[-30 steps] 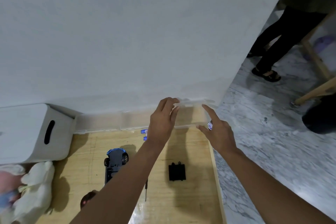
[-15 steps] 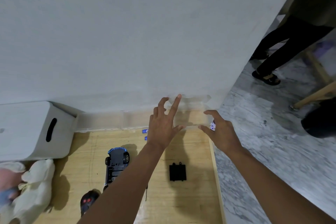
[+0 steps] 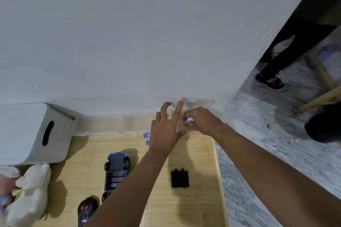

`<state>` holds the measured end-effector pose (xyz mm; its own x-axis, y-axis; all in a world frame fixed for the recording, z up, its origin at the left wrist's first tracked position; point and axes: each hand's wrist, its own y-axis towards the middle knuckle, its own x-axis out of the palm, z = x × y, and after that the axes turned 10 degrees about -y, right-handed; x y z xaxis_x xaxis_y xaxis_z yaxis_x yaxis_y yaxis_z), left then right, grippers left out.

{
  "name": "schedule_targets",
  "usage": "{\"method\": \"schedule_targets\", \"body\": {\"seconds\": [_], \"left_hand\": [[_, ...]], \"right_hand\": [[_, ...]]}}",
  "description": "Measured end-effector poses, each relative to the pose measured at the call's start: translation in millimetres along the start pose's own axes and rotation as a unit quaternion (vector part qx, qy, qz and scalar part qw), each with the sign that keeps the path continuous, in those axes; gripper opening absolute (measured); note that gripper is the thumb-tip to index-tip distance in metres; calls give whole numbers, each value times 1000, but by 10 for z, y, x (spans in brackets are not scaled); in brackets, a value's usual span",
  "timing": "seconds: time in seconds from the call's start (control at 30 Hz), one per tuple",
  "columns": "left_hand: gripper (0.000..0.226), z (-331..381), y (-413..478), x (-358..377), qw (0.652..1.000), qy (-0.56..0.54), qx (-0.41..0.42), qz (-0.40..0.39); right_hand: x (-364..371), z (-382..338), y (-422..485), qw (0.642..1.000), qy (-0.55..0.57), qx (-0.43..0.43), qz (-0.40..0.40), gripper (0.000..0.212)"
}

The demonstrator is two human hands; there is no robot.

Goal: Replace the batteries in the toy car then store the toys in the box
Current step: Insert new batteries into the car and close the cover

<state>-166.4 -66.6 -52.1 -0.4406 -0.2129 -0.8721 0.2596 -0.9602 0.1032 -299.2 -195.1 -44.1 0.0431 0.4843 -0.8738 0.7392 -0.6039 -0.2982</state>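
Observation:
The blue toy car (image 3: 116,169) lies upside down on the wooden table (image 3: 199,199), its battery bay uncovered. Its black battery cover (image 3: 180,178) lies to the right. Two loose blue batteries (image 3: 147,139) sit near the back. My left hand (image 3: 166,134) reaches to the back wall with fingers spread and straight, against a small clear plastic case (image 3: 201,102). My right hand (image 3: 203,121) is curled there and pinches a small white-and-blue battery (image 3: 190,120). A black remote (image 3: 85,210) lies at the front, beside my left arm.
A white storage box (image 3: 27,134) stands at the left, with plush toys (image 3: 31,195) in front of it. A long clear tray (image 3: 103,125) runs along the wall. The table's right edge (image 3: 219,171) drops to a marble floor, where a person's legs (image 3: 287,55) stand.
My right hand moved left, up to the clear case, and now pinches the battery beside my left hand. My left hand's fingers spread out from the case.

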Motion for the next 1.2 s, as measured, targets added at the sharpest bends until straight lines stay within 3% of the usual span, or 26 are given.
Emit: {"method": "schedule_targets", "body": {"seconds": [0.13,0.43,0.5,0.6,0.7,0.83,1.03,1.2], "left_hand": [[120,20,6,15,1000,24,-5,8],[113,33,-4,-2,1000,-2,-13,-9],[106,31,-5,-21,1000,-17,-12,-15],[107,27,-26,-21,999,-33,-10,-17],[101,17,-36,-15,999,-46,2,-18],[108,-3,-23,-4,999,-31,4,-17],[83,73,-193,-32,1000,-5,16,-23],[75,11,-453,44,996,67,53,9]], "right_hand": [[90,14,15,1000,-17,-4,-16,21],[48,76,-102,998,-23,-35,47,28],[55,90,-216,993,-13,-37,113,23],[94,61,-504,951,-14,18,308,13],[91,0,-715,903,-8,79,423,27],[37,37,-688,921,-84,53,377,47],[30,135,-663,917,-39,37,396,24],[252,133,-799,932,-15,15,361,24]]}}
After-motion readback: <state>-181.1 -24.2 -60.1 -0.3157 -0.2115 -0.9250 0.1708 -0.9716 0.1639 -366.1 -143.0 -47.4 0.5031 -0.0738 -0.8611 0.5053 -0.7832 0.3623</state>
